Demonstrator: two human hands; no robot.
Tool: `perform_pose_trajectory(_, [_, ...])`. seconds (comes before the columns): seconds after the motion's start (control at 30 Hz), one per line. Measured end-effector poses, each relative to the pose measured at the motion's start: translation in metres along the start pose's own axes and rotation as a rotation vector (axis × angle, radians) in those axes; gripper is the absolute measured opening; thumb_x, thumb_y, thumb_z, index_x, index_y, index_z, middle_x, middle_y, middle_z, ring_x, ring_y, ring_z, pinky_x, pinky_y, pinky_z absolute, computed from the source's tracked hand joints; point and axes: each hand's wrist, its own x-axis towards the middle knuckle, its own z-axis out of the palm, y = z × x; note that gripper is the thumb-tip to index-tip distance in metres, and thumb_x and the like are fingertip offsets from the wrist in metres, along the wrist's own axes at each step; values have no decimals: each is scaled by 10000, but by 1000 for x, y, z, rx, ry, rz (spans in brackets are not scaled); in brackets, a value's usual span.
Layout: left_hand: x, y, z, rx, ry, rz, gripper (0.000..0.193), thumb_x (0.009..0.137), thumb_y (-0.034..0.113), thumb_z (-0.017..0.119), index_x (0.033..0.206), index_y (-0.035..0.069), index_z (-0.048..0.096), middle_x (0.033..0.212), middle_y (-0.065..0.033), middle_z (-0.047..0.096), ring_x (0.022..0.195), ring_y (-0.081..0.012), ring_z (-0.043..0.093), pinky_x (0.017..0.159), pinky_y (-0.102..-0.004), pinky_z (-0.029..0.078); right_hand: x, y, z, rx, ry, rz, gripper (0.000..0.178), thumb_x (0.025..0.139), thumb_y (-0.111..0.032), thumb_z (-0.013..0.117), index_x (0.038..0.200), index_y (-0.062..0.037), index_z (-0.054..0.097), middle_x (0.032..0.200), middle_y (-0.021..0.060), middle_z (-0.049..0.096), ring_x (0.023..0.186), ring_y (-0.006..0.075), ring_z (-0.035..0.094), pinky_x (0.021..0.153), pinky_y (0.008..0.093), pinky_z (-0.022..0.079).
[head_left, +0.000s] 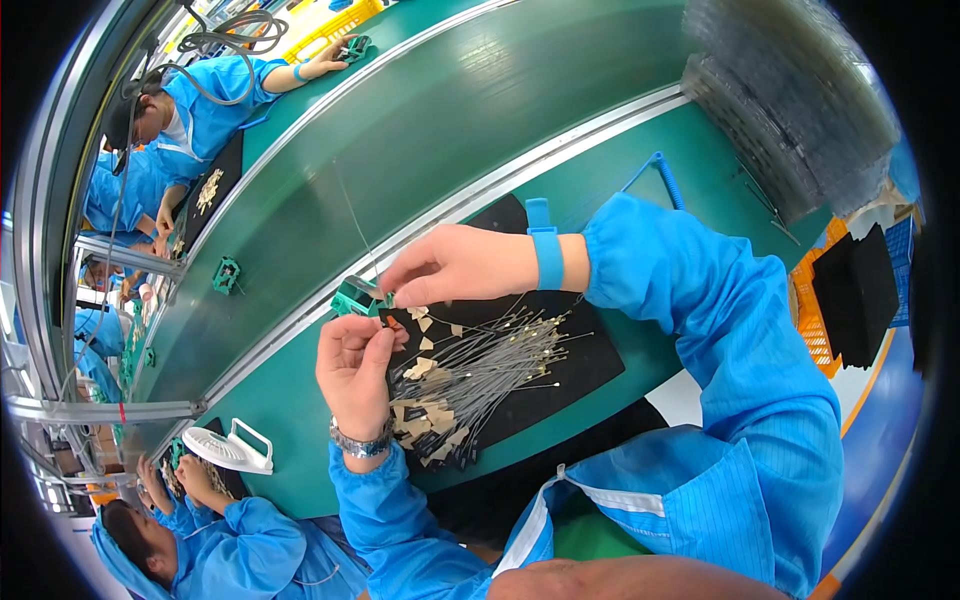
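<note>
My left hand (357,368), a metal watch band at its wrist, is closed with thumb and forefinger pinched at a small black and orange part (393,322). Just above and right of it, my right hand (455,265) is closed in a pinch, with a thin wire (357,222) rising from its fingertips. A green-framed part (354,296) with a dark face lies beside both sets of fingertips; my fingers hide some of it. Below the hands, a bundle of thin grey cables (495,372) with small pale ends and several beige paper pieces (428,418) lie on a black mat (590,365).
A green conveyor belt (420,130) runs beyond the metal rail; a green part (227,275) rests on it. Stacked clear plastic trays (790,110) stand at far right. A white fan-like device (228,448) is at left. Co-workers in blue (215,95) sit across and at lower left.
</note>
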Motion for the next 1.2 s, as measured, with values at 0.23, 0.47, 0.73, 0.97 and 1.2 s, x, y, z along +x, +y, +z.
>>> perform_pose_trajectory(0.23, [-1,-5,1,-40,-66,-12,118,922,-32,600,1029,-18,553,955,-111,670,837,-170,668,783,-285,552,0,-4,-4,912,-60,371,257,932,-147,591,1154,-35,657,938,26,666,804,82,605,667,210,478])
perform_pose_trajectory(0.47, [-2,-4,-1,-21,-35,60,104,923,-36,596,1022,-28,562,954,-114,670,857,-179,665,805,-293,542,1,-6,-5,-364,-122,305,198,897,-214,653,961,-33,704,796,24,666,714,99,599,582,262,471])
perform_pose_trajectory(0.73, [-2,-15,1,-28,-24,71,149,951,-8,568,1083,-60,609,961,-132,681,863,-186,665,787,-289,538,-3,2,11,1154,-52,267,175,965,-139,606,1092,-22,631,969,42,649,802,101,598,695,251,497])
perform_pose_trajectory(0.97, [4,-11,-7,239,133,34,343,939,87,622,1257,-33,573,1114,-132,658,954,-202,648,786,-279,515,3,-4,-3,803,209,212,202,939,-192,649,1032,-13,648,889,23,660,799,91,598,679,244,491])
perform_pose_trajectory(1.2, [26,-5,-63,1299,-108,176,936,669,254,844,1442,31,365,1447,-217,429,1306,-380,446,1046,-455,401,5,3,-7,254,158,269,160,899,-157,641,968,-14,660,861,11,645,797,86,570,719,257,475])
